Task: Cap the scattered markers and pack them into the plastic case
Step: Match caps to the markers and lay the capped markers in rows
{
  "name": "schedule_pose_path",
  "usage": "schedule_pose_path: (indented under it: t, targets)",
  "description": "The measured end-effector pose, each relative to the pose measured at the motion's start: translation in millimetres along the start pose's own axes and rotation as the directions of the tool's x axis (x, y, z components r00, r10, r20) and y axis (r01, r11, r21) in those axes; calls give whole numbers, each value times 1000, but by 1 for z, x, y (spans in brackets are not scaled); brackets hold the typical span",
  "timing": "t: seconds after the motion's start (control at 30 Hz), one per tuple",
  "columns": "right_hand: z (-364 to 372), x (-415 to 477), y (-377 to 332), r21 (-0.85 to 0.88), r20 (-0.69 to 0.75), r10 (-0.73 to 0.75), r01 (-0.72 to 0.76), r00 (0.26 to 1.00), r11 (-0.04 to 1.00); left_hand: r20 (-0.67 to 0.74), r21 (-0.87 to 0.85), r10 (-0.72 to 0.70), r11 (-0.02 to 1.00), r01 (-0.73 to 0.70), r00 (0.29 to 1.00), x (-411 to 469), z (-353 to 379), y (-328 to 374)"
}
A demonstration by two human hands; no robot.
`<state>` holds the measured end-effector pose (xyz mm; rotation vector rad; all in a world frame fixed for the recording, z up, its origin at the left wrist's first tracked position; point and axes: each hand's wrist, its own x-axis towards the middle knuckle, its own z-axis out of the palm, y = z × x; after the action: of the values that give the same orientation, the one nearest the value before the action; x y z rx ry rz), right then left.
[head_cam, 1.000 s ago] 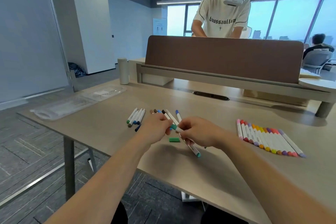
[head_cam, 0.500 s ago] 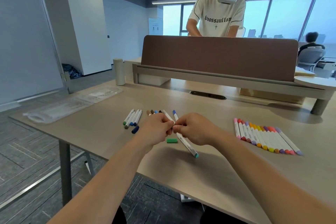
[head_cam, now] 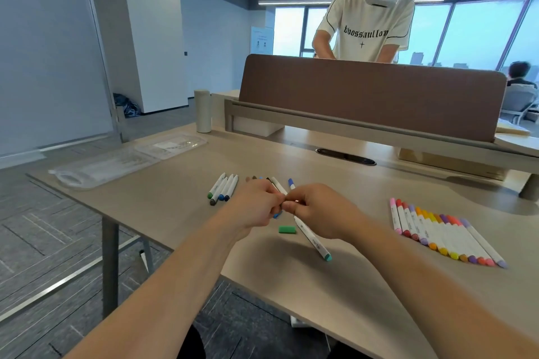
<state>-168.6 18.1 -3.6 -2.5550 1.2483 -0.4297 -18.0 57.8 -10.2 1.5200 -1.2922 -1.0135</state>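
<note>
Both hands meet over the bench's (head_cam: 350, 285) middle: my right hand (head_cam: 318, 210) grips a teal-ended marker (head_cam: 313, 242), and my left hand (head_cam: 256, 207) pinches its upper end, apparently capping it. A green cap (head_cam: 287, 230) lies just beneath. Next I should press firmly, then carry the marker to the case (head_cam: 116, 160) at the far left corner.

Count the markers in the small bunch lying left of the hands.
4, side by side on the table: a green-tipped marker leftmost, a dark-tipped marker next, then two blue-tipped markers on the right. The left hand may hide others nearby.
</note>
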Motion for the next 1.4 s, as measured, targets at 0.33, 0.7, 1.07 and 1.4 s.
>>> schedule_pose_path:
  t: [0.33,0.7,1.07,1.4]
  targets:
    - [5,6,-9,-177,-57,-39,28,998,984,-18,-149,-75,986,71,997,10,-11,-4]
    - [18,9,-3,-199,-28,-2,-4,1000,980,-37,-111,-113,988,109,993,6,-1,-5]
    - [-6,4,17,-233,111,160,-131,981,964,-99,462,57,887,-5,993,9,-15,-16]
    - [0,-1,21,268,8,189,-184,982,945,-20,739,125,670,-70,992,2,-5,-30]
